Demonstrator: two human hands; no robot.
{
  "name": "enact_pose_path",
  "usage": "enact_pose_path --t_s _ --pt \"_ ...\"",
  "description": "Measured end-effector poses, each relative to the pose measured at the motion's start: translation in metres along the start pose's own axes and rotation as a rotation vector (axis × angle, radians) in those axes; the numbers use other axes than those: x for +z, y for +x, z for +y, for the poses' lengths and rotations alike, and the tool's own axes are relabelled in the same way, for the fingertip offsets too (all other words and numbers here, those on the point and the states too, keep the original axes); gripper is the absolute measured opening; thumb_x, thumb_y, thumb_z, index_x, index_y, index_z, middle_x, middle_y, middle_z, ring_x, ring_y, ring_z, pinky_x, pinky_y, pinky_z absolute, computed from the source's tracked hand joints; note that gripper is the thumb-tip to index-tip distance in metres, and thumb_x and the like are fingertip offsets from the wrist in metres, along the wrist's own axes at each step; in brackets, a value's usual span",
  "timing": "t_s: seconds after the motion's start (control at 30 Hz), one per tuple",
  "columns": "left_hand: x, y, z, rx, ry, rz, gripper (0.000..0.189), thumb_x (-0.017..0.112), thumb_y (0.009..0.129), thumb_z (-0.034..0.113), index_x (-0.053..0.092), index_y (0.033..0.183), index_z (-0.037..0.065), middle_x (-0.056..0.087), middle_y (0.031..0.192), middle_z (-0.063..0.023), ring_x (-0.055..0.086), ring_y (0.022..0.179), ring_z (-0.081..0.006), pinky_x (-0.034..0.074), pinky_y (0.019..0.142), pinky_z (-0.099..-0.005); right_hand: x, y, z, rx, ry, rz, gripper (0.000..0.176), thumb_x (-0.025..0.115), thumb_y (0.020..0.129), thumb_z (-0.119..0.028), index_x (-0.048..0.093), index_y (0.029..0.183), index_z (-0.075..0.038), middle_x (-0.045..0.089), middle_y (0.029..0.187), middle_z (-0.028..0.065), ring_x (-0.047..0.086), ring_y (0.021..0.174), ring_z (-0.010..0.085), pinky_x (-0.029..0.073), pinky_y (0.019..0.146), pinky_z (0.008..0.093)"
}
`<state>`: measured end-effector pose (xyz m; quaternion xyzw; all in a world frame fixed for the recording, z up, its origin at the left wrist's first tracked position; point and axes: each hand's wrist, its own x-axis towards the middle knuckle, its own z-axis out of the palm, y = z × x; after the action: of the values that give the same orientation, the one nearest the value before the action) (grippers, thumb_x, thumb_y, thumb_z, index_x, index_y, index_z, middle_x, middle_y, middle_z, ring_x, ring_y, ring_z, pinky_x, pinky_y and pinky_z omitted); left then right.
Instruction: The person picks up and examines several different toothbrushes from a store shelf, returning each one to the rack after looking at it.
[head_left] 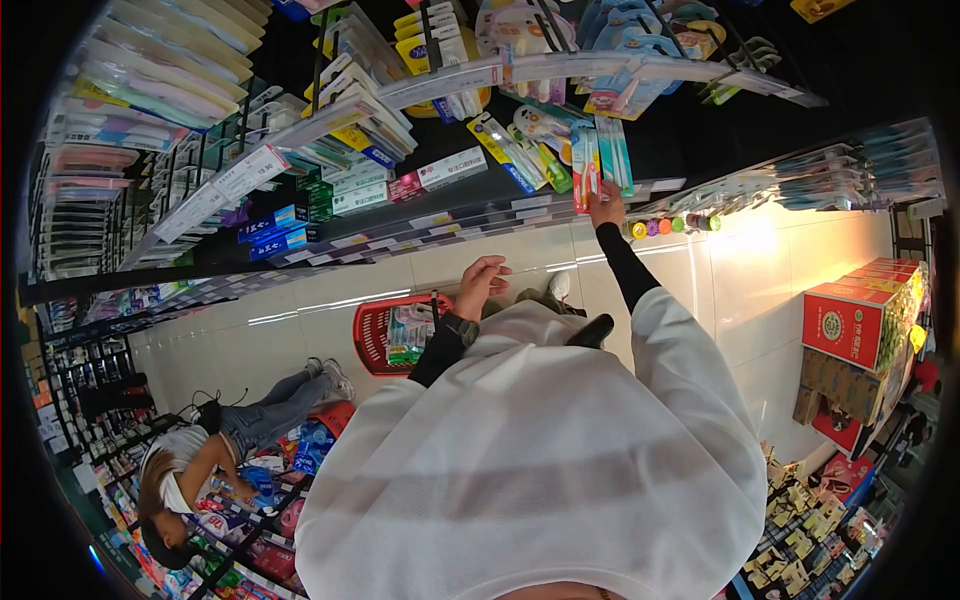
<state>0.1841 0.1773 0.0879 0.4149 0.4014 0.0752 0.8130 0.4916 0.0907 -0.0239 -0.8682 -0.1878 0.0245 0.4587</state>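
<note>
My right hand [605, 208] reaches up to the shelf and grips the bottom of a hanging toothbrush pack [586, 166] with red and blue colours. My left hand [482, 282] hovers lower with fingers loosely curled and holds nothing; a dark watch sits on its wrist. It hangs above a red shopping basket [376, 332] on the floor, which has green packs inside. I wear a white top over black sleeves.
Shelves of toothbrushes and toothpaste boxes [350, 190] fill the upper view. Another person [215, 445] crouches at the lower left by low shelves. Red cartons [850, 320] are stacked at the right. Pale floor tiles [760, 270] lie between.
</note>
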Motion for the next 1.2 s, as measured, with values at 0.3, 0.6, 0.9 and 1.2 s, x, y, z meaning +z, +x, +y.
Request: enact_pose_path --t_s 0.3,0.6,0.9,1.2 --pt "0.0 0.001 0.0 -0.008 -0.006 0.001 0.023 0.044 0.093 0.017 0.054 0.11 0.008 0.06 0.096 -0.0056 0.058 0.075 -0.0102 0.049 0.069 -0.025 0.003 0.003 0.004 0.144 -0.019 0.012 0.035 0.069 0.07 -0.021 0.057 0.099 -0.005 0.064 0.085 0.0117 0.064 0.068 0.0233 0.05 0.062 0.0346" --pt "0.001 0.002 -0.005 -0.006 -0.019 0.016 0.023 0.044 0.092 0.018 0.054 0.11 0.008 0.06 0.095 -0.0053 0.058 0.074 -0.0105 0.049 0.07 -0.0257 -0.002 0.003 -0.071 -0.592 -0.26 -0.074 0.032 0.06 0.069 -0.005 0.056 0.1 -0.005 0.053 0.104 0.0164 0.05 0.098 0.0332 0.042 0.085 0.0399" --pt "0.002 -0.004 0.0 -0.014 -0.029 0.06 0.022 0.045 0.091 0.016 0.055 0.108 0.008 0.06 0.094 -0.0045 0.057 0.076 -0.0103 0.047 0.071 -0.0249 0.075 -0.015 -0.111 -0.386 -0.396 -0.402 0.05 0.069 0.07 -0.02 0.046 0.107 0.005 0.048 0.107 0.0187 0.046 0.105 0.0343 0.042 0.088 0.0394" --pt "-0.013 -0.009 -0.008 -0.023 -0.102 0.149 0.018 0.047 0.091 0.018 0.056 0.105 0.01 0.061 0.089 -0.0034 0.057 0.071 -0.0096 0.049 0.066 -0.0231 0.093 -0.004 -0.121 -0.095 -0.646 -0.434 0.06 0.079 0.06 -0.033 0.05 0.101 0.0 0.042 0.109 0.0142 0.045 0.105 0.0273 0.045 0.084 0.036"
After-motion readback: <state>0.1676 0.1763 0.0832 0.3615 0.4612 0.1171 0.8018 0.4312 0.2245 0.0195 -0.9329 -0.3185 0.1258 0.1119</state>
